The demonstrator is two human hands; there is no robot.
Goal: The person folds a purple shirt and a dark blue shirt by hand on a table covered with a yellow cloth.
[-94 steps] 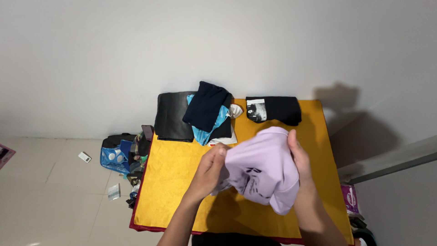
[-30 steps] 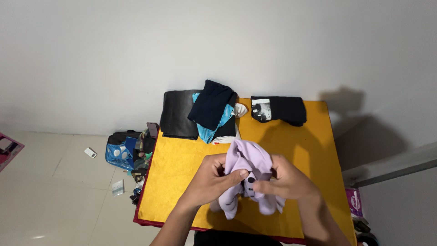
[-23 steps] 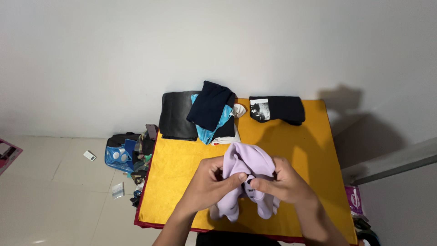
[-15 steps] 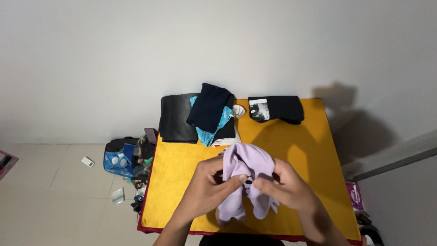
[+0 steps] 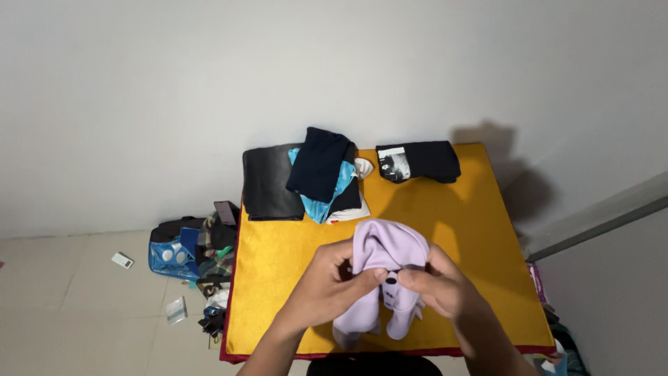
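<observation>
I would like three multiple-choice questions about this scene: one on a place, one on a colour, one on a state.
1. Where does the folded black garment with a white print lie?
A. at the far right of the table
B. on the floor
C. under the hands

2. What colour is the cloth covering the table?
A. green
B. yellow
C. white

3. How is the lilac garment held?
A. flat on the table
B. by one hand only
C. bunched between both hands

Answers:
1 A, the black garment lies by the far right corner.
2 B, the table cloth is yellow.
3 C, the left hand and right hand both grip the lilac garment, which hangs crumpled.
</observation>
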